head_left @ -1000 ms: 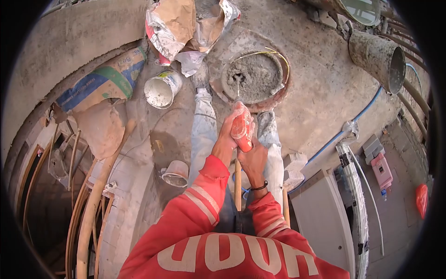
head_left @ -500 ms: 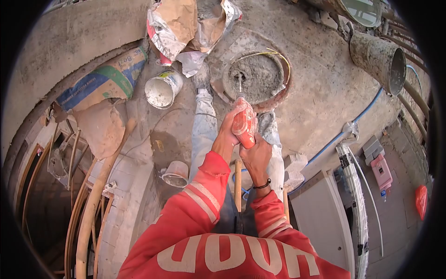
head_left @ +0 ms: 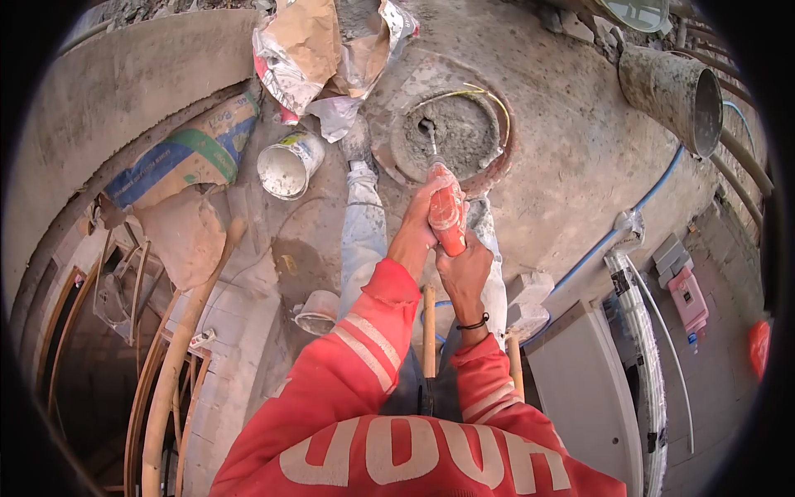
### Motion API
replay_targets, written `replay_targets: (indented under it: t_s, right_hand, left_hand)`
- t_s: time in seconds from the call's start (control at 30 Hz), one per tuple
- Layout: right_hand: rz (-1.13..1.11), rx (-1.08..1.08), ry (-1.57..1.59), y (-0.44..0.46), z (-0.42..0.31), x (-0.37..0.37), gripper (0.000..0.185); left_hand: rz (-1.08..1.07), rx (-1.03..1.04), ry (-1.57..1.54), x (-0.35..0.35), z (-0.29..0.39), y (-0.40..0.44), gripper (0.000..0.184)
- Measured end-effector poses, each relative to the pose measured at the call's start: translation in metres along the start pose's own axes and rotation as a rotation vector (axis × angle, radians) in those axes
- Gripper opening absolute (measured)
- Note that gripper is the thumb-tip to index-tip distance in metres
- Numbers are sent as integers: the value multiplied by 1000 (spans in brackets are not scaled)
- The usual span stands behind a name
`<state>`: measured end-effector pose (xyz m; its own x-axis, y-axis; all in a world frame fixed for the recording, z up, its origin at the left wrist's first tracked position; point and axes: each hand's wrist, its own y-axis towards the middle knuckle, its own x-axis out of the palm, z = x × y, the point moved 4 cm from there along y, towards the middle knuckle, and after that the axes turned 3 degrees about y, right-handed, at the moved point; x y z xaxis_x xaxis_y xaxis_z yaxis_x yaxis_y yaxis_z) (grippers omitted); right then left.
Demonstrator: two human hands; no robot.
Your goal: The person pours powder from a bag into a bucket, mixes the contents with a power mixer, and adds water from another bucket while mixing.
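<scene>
A red power drill (head_left: 447, 209), dusty with grey, points away from me between my legs. My left hand (head_left: 416, 222) wraps round the front and left side of its body. Its rear end is gripped by my right hand (head_left: 466, 269), which has a dark bracelet at the wrist. The drill's mixing rod (head_left: 432, 142) goes down into wet grey mortar (head_left: 460, 137) in a round bucket (head_left: 403, 157), and its lower end is hidden in a hollow in the mortar.
A white bucket (head_left: 283, 170) lies tilted at left, near a cement bag (head_left: 195, 153) and torn paper sacks (head_left: 319, 50). A smaller pail (head_left: 318, 313) is by my left leg. At right are a large mortar-stained bucket (head_left: 675, 103) and a blue hose (head_left: 658, 186).
The drill and both hands have shifted slightly right, and the rod is tilted more. The whole view has also shifted a little.
</scene>
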<state>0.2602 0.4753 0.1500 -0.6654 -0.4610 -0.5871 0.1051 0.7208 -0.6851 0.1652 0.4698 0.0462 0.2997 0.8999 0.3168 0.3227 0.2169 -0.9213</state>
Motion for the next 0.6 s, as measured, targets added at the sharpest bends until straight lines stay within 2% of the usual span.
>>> replay_targets:
  t_s: [0.13,0.33,0.6]
  right_hand:
    - [16,4,-35,0,3,-6,26]
    - [36,65,97,3,9,-13,24]
    - [31,73,172,2,20,-18,26]
  left_hand:
    - [-4,-24,14,4,-6,4,30]
    - [67,16,91,16,-16,13,23]
    - [39,-24,155,23,-28,15,23]
